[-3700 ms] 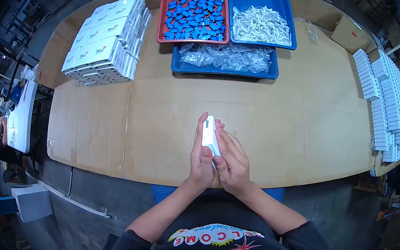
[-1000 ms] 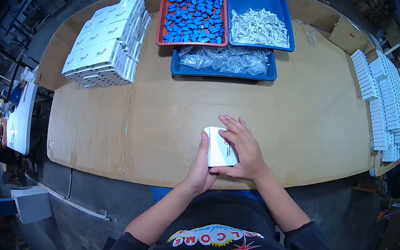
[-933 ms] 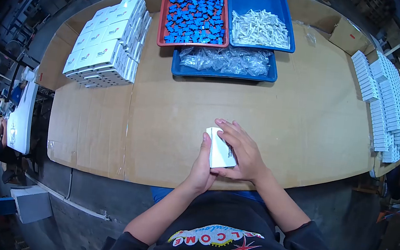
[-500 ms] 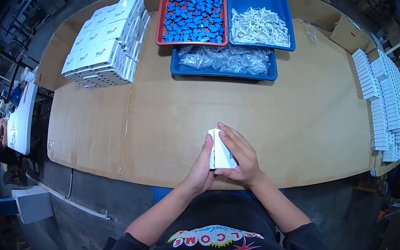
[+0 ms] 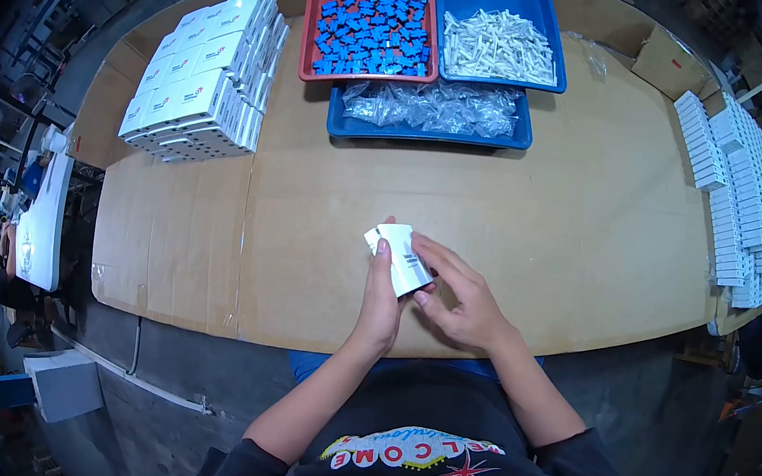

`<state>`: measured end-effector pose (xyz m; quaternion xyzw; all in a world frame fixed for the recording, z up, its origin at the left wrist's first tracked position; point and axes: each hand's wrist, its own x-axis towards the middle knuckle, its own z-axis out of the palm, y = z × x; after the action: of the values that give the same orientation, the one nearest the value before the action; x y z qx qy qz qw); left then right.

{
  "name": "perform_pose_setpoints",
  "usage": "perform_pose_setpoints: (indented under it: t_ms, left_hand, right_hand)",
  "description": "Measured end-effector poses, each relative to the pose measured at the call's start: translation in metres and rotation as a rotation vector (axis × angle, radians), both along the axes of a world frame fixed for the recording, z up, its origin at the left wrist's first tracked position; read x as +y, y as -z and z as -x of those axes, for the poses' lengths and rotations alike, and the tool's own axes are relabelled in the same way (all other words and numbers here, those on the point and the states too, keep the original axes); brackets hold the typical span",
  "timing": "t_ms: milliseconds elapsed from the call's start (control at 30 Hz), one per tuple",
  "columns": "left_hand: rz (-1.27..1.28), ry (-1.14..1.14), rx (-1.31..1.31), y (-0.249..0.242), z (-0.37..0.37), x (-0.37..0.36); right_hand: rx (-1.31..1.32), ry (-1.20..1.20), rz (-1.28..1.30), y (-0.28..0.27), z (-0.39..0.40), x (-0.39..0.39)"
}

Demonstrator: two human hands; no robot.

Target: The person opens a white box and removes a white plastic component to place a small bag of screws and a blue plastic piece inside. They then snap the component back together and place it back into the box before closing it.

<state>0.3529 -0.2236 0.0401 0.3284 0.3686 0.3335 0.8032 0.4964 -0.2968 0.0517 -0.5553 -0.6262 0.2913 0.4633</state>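
A small white box (image 5: 405, 262) with dark print is held between my two hands above the near middle of the table. A white flap sticks out at its upper left end. My left hand (image 5: 380, 300) is closed round the box's left side, its thumb on the top face. My right hand (image 5: 464, 301) is closed on the right side, with fingers at the far edge and the thumb at the near corner. The box's underside is hidden.
White printed boxes (image 5: 197, 73) are stacked at the left. Behind are a red tray (image 5: 309, 29) of blue pieces, a blue tray (image 5: 549, 30) of white pieces, and a lower blue tray (image 5: 426, 140) of clear bags. More white boxes (image 5: 738, 196) stand at the right.
The box has turned and shifted slightly left and away from me, so its printed face now shows. My right fingers have moved along its edge.
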Motion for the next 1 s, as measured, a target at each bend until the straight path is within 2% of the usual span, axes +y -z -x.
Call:
perform_pose_setpoints:
  t_ms: [100,133,200,333,433,600,1000]
  left_hand:
    - [0.056,0.0,0.032,0.012,0.0,-0.003]
    - [0.077,-0.003,0.036,0.018,0.001,-0.004]
    - [-0.018,-0.021,0.104,0.029,0.002,-0.004]
    - [-0.17,-0.09,0.252,0.026,-0.003,-0.008]
    - [-0.151,-0.11,0.218,0.009,-0.005,-0.011]
    - [-0.147,-0.149,0.185,0.016,-0.003,-0.012]
    - [-0.105,-0.179,0.188,0.024,0.001,-0.014]
  right_hand:
    - [-0.039,0.011,0.026,0.009,0.003,0.0]
    - [-0.101,0.021,-0.039,0.013,0.003,0.0]
    - [-0.226,0.04,-0.168,0.02,0.003,0.002]
    - [-0.237,0.116,-0.209,0.03,0.012,0.001]
    - [-0.257,0.151,-0.198,0.035,0.02,-0.003]
    - [-0.341,0.191,-0.295,0.041,0.028,0.0]
    - [-0.36,0.199,-0.306,0.055,0.037,0.001]
